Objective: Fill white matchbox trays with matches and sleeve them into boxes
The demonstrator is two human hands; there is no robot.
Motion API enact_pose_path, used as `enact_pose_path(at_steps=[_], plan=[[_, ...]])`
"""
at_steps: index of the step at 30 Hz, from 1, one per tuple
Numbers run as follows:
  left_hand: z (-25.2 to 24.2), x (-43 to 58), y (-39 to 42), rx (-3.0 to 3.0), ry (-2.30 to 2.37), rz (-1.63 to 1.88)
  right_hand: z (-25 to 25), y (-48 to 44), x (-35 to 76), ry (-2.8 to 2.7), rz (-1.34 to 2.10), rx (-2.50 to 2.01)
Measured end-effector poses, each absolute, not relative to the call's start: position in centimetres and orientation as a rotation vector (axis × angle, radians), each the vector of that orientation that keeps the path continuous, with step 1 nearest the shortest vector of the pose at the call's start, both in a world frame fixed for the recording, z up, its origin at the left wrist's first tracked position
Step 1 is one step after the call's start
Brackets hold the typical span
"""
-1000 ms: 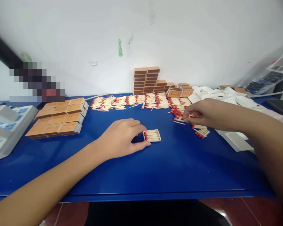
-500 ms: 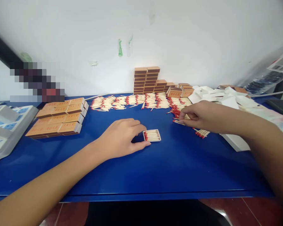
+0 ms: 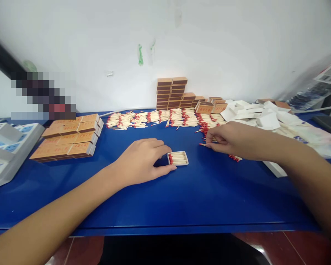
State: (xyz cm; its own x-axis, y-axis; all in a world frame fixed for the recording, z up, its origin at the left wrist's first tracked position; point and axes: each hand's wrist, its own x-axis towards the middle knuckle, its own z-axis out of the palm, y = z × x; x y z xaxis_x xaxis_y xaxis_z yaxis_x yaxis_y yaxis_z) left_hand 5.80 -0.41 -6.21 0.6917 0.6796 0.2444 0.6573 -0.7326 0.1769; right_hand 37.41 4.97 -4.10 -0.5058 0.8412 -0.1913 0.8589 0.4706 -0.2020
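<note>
My left hand (image 3: 143, 162) rests on the blue table, its thumb and forefinger closed around the left end of a small white matchbox tray (image 3: 187, 159). Inside the tray lies a layer of red-tipped matches (image 3: 178, 158), heads toward the left. Over to the right, my right hand (image 3: 226, 140) pinches a single match (image 3: 202, 144) between thumb and forefinger, its red head pointing left. Just behind that hand is a heap of loose matches (image 3: 205, 127). A few more matches (image 3: 234, 158) lie partly hidden under the right hand.
Rows of loose matches (image 3: 154, 117) spread along the wall, before stacked matchboxes (image 3: 171, 94). More matchboxes (image 3: 68, 136) lie stacked on the left beside a power strip (image 3: 16, 147). White empty trays (image 3: 264, 114) pile up at right. The blue table's (image 3: 168, 198) front edge is near me.
My right hand has shifted slightly left and toward me, drawing a match off the heap in its fingertips. My left hand and the tray stay put.
</note>
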Motion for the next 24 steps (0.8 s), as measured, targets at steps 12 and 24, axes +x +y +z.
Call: enact_pose_path(at_steps=[12, 24], plan=[[-6.5, 6.6, -0.4, 2.789, 1.082, 0.517, -4.9, 1.1, 32.3, 3.095, -0.276, 1.265], [-6.4, 6.5, -0.4, 2.802, 1.067, 0.509, -5.4, 0.9, 31.8, 3.133, -0.241, 1.234]])
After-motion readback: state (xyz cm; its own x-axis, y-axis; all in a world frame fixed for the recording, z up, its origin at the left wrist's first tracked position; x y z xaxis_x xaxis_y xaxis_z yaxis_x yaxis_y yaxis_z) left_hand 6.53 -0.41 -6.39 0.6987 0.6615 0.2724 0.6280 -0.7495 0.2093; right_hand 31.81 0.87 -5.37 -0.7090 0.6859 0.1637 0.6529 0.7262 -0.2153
